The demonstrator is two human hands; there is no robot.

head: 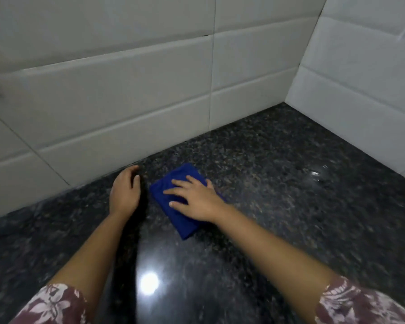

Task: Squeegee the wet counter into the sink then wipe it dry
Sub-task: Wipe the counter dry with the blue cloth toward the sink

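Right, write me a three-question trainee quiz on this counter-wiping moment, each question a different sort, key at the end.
1. True or false: the right hand lies flat, fingers spread, on the blue cloth.
2. Multiple choice: the left hand is A) gripping a squeegee, B) holding nothing, beside the cloth, C) out of view.
3. Fill in: the dark speckled counter meets a white ____ wall at the back.
Key: 1 true; 2 B; 3 tiled.
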